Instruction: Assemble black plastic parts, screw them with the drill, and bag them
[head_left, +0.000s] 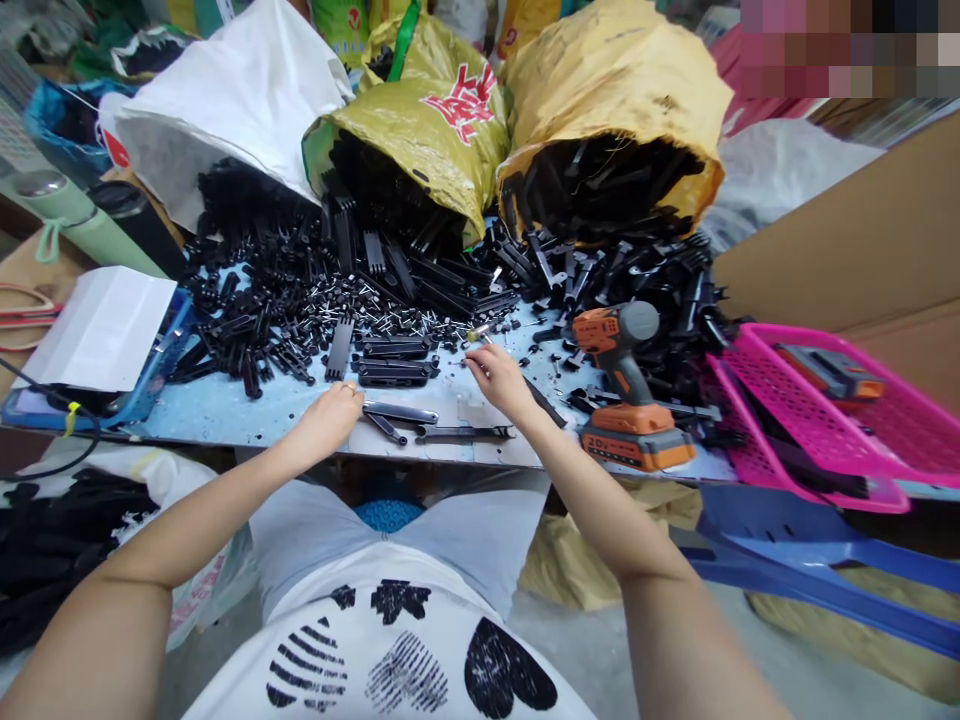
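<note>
Left hand (328, 418) sits knuckles-up on the table (247, 405) near its front edge, fingers curled down onto the end of a flat black metal strip (401, 412), with a second strip (463, 433) lying just at its 4 o'clock. Right hand (496, 378) is at about 2 o'clock from the left one, fingertips pinched together over the small screws (420, 322), though can't tell if it actually holds one. Orange drill (628, 385) stands at 3 o'clock of the right hand, pink basket (806, 415) beyond it, and the sacks (442, 125) spill black parts (285, 285) at 12 o'clock
</note>
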